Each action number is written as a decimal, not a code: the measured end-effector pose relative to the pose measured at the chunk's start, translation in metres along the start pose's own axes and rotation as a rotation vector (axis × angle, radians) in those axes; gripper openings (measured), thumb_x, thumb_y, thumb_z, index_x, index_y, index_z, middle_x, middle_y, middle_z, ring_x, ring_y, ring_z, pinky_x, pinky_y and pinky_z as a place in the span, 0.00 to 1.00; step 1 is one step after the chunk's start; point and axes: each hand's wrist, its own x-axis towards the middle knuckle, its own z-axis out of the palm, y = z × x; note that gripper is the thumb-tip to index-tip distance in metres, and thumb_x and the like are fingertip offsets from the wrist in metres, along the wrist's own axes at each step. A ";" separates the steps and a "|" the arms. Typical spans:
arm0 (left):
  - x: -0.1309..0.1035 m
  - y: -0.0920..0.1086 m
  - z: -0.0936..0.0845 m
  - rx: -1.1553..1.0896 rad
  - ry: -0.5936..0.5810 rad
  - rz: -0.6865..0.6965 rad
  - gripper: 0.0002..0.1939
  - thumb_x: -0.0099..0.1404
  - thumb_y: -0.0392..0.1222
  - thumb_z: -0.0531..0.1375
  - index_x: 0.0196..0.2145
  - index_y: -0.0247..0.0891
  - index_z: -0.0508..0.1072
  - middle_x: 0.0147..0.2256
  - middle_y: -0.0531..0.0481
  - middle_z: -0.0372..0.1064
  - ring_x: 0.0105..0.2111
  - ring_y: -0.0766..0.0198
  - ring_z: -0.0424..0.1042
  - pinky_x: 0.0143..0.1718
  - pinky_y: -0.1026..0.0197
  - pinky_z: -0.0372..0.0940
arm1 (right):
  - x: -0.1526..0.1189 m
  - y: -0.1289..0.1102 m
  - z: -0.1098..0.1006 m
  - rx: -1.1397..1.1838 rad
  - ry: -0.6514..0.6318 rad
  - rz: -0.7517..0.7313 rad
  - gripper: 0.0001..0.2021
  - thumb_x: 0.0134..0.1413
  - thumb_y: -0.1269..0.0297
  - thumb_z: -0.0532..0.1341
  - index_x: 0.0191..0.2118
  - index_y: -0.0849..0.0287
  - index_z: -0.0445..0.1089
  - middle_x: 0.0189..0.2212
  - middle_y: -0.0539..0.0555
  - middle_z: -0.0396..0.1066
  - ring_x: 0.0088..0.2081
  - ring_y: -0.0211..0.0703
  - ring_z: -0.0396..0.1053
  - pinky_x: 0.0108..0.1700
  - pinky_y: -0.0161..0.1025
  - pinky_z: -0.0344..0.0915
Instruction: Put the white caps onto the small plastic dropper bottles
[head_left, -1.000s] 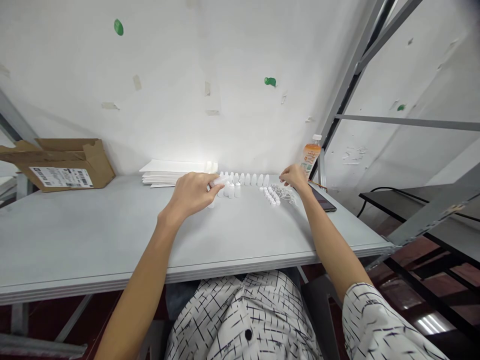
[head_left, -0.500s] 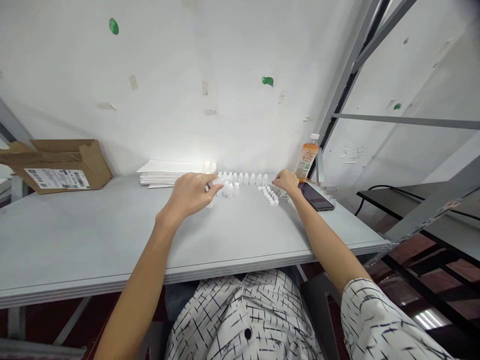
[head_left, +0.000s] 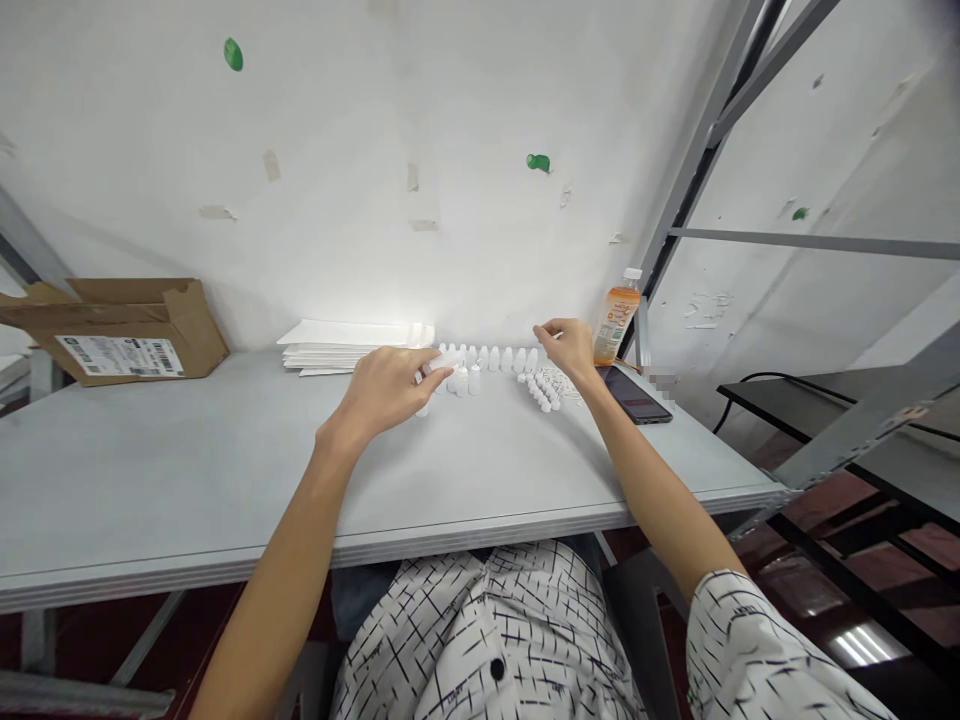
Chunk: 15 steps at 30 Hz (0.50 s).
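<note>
My left hand pinches a small white bottle, tilted between thumb and fingers. Behind and beside it, several small white bottles stand in a row near the wall, and two more with caps stand in front of that row. My right hand is raised above the white rings, thumb and index finger brought together; anything between them is too small to make out. Several small white caps lie in short rows just left of the rings.
An open cardboard box sits at the far left. Flat white stacked packages lie at the wall. On the right are an orange drink bottle, a phone and a metal frame post.
My right hand has lifted off the white rings and moved slightly up and left. My left hand still holds its bottle in nearly the same place.
</note>
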 end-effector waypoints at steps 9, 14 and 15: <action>0.000 0.002 -0.001 -0.011 0.018 0.021 0.21 0.71 0.55 0.51 0.35 0.41 0.76 0.23 0.52 0.73 0.26 0.60 0.73 0.28 0.61 0.54 | -0.053 -0.072 0.008 0.816 -0.524 -0.261 0.19 0.54 0.48 0.66 0.40 0.61 0.77 0.33 0.54 0.75 0.22 0.33 0.68 0.18 0.31 0.56; -0.001 -0.001 0.001 -0.021 0.094 0.016 0.21 0.72 0.57 0.51 0.42 0.41 0.77 0.24 0.52 0.73 0.26 0.60 0.73 0.29 0.61 0.55 | -0.049 -0.086 0.010 0.941 -0.569 -0.265 0.16 0.51 0.52 0.69 0.37 0.60 0.77 0.32 0.52 0.73 0.24 0.34 0.69 0.19 0.31 0.59; -0.001 -0.001 0.001 -0.016 0.117 0.016 0.21 0.72 0.57 0.51 0.42 0.41 0.77 0.25 0.52 0.74 0.27 0.60 0.73 0.29 0.61 0.55 | -0.047 -0.089 0.008 0.950 -0.566 -0.267 0.15 0.50 0.53 0.70 0.36 0.61 0.77 0.31 0.52 0.73 0.25 0.34 0.69 0.19 0.31 0.60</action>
